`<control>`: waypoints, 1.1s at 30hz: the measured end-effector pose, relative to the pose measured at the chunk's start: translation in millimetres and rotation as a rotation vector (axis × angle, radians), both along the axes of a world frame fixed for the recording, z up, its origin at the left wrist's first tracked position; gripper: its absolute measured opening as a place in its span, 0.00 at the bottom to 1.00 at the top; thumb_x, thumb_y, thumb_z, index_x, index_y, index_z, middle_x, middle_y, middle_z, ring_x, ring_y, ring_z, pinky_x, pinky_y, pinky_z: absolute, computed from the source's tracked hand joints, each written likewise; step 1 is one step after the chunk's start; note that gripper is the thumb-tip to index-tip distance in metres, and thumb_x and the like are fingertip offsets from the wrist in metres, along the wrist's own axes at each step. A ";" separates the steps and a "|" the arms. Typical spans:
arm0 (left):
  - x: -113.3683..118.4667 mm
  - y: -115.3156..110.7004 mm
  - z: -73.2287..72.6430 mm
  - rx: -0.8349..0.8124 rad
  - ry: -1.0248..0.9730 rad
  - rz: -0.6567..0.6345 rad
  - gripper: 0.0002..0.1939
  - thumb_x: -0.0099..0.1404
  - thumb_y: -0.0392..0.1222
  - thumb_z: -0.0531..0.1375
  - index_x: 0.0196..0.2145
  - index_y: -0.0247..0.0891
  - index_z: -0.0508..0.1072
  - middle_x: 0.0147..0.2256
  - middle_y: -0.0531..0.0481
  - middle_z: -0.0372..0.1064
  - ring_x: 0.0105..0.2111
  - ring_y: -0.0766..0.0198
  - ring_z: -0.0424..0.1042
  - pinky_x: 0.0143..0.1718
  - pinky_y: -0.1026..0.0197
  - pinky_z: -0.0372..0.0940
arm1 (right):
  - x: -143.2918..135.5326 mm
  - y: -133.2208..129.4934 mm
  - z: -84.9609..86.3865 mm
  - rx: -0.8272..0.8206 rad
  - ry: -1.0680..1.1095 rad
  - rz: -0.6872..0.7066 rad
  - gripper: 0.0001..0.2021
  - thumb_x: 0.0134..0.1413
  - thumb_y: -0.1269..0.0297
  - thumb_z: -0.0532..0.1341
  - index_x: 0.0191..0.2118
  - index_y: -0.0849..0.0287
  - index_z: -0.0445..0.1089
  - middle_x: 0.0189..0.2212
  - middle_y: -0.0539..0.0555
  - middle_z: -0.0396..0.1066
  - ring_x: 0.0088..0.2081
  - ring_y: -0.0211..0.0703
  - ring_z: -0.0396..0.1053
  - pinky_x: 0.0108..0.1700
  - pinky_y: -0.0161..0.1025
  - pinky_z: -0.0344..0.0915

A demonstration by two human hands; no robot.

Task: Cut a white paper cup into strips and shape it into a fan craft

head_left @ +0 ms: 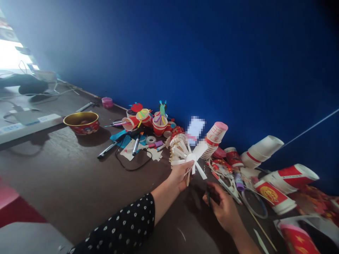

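One paper flower (191, 158), one bowl (87, 129)
Left hand (182, 176) pinches the flower; right hand (222, 210), half curled, holds one dark object (208, 196).

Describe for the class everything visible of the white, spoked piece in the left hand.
The white piece looks like paper, with flat strips spreading like spokes from a small rounded centre; the one toward the upper right looks widest. It is held up above the dark table, the left hand gripping it just below the centre. The right hand is apart from it.
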State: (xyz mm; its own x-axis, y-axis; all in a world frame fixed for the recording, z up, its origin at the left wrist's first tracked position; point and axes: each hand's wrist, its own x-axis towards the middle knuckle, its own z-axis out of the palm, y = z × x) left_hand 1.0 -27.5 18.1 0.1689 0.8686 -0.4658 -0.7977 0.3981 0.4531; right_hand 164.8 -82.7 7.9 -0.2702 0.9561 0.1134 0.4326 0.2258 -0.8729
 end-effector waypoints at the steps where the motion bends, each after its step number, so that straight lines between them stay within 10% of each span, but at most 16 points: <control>1: 0.0 -0.7 0.8 -0.002 -0.004 0.000 0.07 0.57 0.32 0.58 0.22 0.31 0.69 0.14 0.54 0.62 0.12 0.73 0.60 0.15 0.70 0.56 | -1.0 -0.4 0.2 -0.007 -0.013 0.013 0.17 0.50 0.56 0.60 0.44 0.58 0.64 0.33 0.56 0.73 0.35 0.46 0.72 0.37 0.40 0.69; 33: 15.2 -15.2 0.3 0.015 -0.003 -0.055 0.05 0.55 0.32 0.59 0.32 0.29 0.69 0.18 0.50 0.67 0.15 0.66 0.65 0.21 0.63 0.63 | -17.7 -8.1 -2.1 -0.187 0.285 -0.012 0.20 0.46 0.44 0.60 0.32 0.58 0.65 0.19 0.48 0.63 0.21 0.36 0.58 0.24 0.34 0.57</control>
State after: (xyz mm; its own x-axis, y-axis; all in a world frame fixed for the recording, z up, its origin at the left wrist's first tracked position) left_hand 16.2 -42.7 18.4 0.2184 0.8647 -0.4523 -0.7762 0.4349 0.4565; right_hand 147.0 -90.7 5.8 -0.2417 0.9703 0.0052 0.1664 0.0467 -0.9850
